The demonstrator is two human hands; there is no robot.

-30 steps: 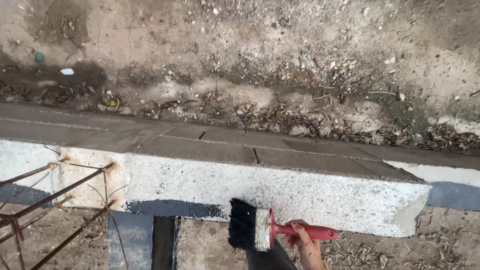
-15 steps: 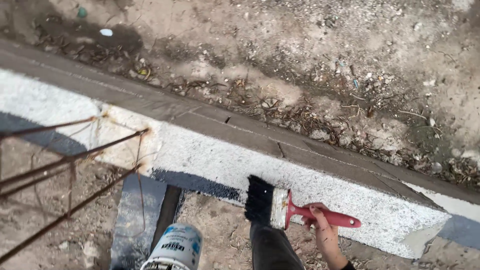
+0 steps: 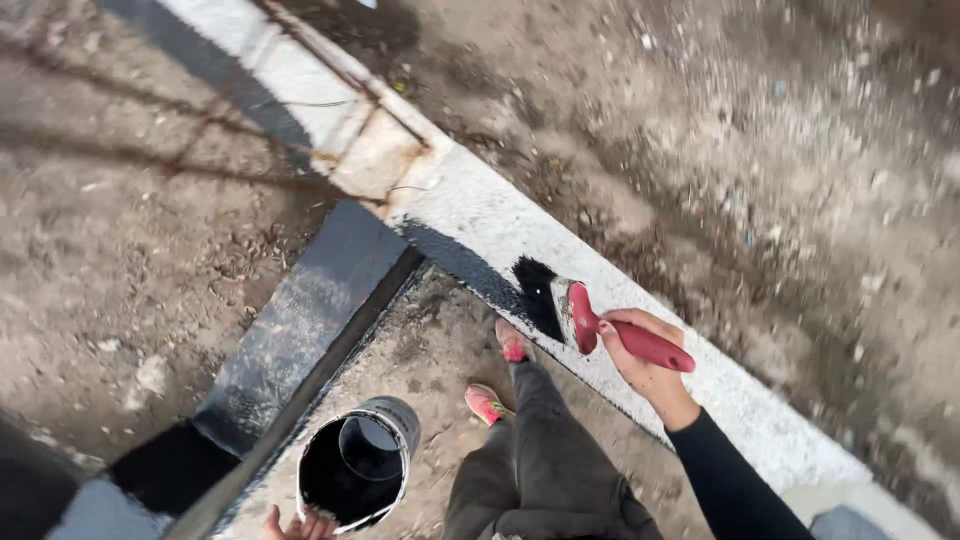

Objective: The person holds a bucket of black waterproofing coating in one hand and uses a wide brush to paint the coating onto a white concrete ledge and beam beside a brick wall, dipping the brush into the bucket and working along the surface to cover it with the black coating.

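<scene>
Left hand: bottom edge, fingertips on can rim; grip unclear.
Can: open, black inside, on dirt beside coated beam.
Brush: black bristles against white beam.
Right hand: fingers wrapped round red handle.

Single head-worn view, looking steeply down from standing height, tilted, concrete beam running diagonally, own legs and ground below

Bare dirt ground carries a pale concrete beam and a black-coated beam.
</scene>
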